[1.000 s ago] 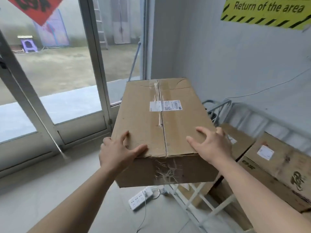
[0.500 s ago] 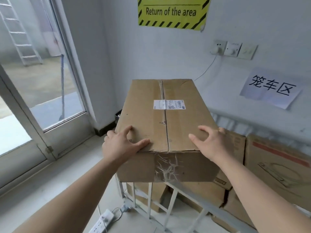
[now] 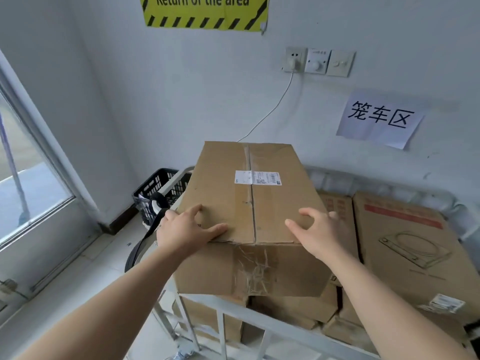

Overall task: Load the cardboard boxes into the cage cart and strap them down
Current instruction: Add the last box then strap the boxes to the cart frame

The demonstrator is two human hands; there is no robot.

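both hands grasp one cardboard box [image 3: 249, 211] by its near top edge: the left hand [image 3: 185, 233] wraps the left corner with thumb splayed across the top flap, the right hand [image 3: 319, 233] clamps the right corner, fingers curled over the side. the box sits above the near rail of the cage cart [image 3: 262, 323]; whether its underside rests on the boxes below or hangs just over them cannot be told.

the cart is white metal with upright bars along the front. inside it, smaller brown cartons [image 3: 293, 307] are packed beneath the held box, and a large carton [image 3: 405, 245] with a red stripe and a line drawing lies to the right.

the held box is plain brown corrugated board, long and rectangular, with wrinkled clear tape on its near face, a taped centre seam and a white shipping label [image 3: 257, 177] on top.

left of the cart a black strap [image 3: 145, 235] hangs down, with a black plastic crate [image 3: 161, 185] on the pale floor behind it. the white wall carries sockets [image 3: 318, 61], a paper sign [image 3: 380, 119] and a yellow hazard sign [image 3: 205, 11]; a glazed door [image 3: 33, 183] is at left.
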